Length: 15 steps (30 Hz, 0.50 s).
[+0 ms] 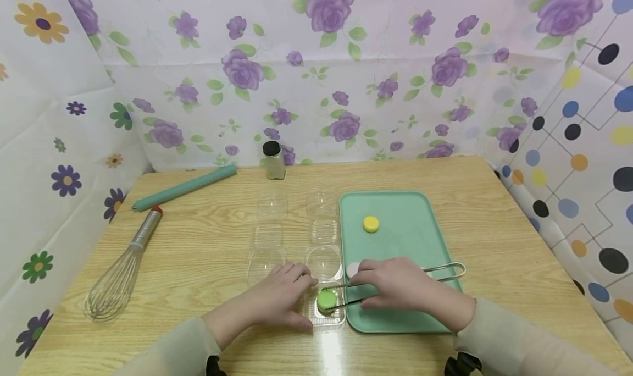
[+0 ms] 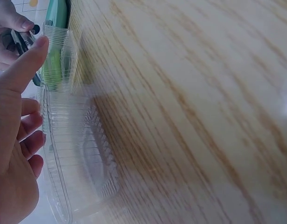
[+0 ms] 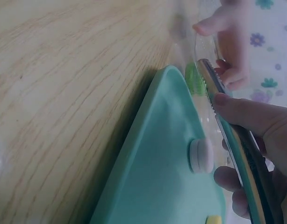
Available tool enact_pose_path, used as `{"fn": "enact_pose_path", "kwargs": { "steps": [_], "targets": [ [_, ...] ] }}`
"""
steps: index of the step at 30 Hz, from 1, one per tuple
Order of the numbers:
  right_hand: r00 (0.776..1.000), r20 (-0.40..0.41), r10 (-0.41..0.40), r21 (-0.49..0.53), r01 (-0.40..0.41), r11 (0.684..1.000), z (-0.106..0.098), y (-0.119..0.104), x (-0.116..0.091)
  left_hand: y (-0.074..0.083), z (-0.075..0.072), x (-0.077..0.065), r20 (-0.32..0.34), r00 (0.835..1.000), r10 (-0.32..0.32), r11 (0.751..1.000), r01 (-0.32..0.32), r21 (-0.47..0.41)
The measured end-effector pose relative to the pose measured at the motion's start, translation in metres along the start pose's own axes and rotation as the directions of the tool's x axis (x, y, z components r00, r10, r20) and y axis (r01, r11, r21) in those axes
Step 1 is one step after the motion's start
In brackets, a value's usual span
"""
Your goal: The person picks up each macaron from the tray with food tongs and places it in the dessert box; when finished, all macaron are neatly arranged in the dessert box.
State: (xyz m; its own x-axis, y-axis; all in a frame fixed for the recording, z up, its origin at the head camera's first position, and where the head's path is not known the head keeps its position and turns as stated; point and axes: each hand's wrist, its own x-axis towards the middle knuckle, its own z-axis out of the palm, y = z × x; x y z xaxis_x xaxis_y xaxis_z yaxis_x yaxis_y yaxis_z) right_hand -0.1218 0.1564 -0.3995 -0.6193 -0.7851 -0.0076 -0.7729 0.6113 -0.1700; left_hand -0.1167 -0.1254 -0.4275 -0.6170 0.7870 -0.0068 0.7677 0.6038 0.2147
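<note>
Whisk (image 1: 137, 245) lies well apart; white macaron (image 3: 202, 155) sits near the tongs (image 3: 246, 163).

Silver tongs (image 3: 247, 158), slim, pinched mid-length by right hand (image 1: 395, 283); green macaron (image 1: 326, 299), round, between the tips; clear plastic container (image 1: 333, 320), lid open, beneath the tips

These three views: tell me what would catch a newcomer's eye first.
Probably the bright green macaron, in a clear container between the left hand and the right hand, which grips tongs. Next, the yellow macaron towards the far end of the green tray. Behind the table, big purple roses fill the backdrop.
</note>
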Motion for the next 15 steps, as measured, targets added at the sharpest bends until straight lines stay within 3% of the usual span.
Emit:
{"fn": "enact_pose_path", "kwargs": {
  "steps": [15],
  "targets": [
    [1.0, 0.009, 0.01, 0.015, -0.011, 1.0, 0.002, 0.0019, -0.0006, -0.0001, -0.0008, -0.0001, 0.011, 1.0, -0.002, 1.0, 0.002, -0.007]
  ]
}}
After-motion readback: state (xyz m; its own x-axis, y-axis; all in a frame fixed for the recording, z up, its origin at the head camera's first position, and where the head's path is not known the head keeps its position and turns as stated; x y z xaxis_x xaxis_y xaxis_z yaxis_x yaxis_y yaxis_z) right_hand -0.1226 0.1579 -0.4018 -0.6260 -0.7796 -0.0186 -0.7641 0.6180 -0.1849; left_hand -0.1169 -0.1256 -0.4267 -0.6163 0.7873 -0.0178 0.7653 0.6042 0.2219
